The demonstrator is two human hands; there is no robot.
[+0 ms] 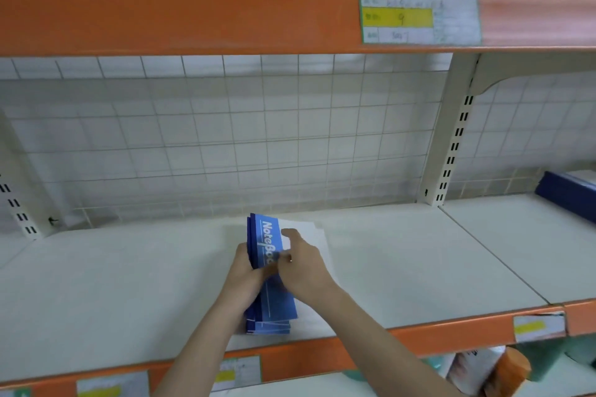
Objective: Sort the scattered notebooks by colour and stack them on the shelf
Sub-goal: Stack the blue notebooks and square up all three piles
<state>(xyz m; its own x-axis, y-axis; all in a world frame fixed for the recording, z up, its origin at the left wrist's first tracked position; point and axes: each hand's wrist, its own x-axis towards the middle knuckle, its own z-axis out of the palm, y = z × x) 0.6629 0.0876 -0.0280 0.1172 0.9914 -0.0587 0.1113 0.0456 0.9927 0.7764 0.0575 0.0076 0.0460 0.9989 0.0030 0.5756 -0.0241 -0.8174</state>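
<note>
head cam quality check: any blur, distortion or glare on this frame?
Head view: shelf rails bow from wide-angle distortion; the upper price label is smeared and unreadable; the blue notebooks between the left hand and right hand are sharp enough to read "Note"; light is flat and soft, no glare.

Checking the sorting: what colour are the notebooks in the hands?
Blue, with white lettering on the top notebook; head view, the only one.
</note>
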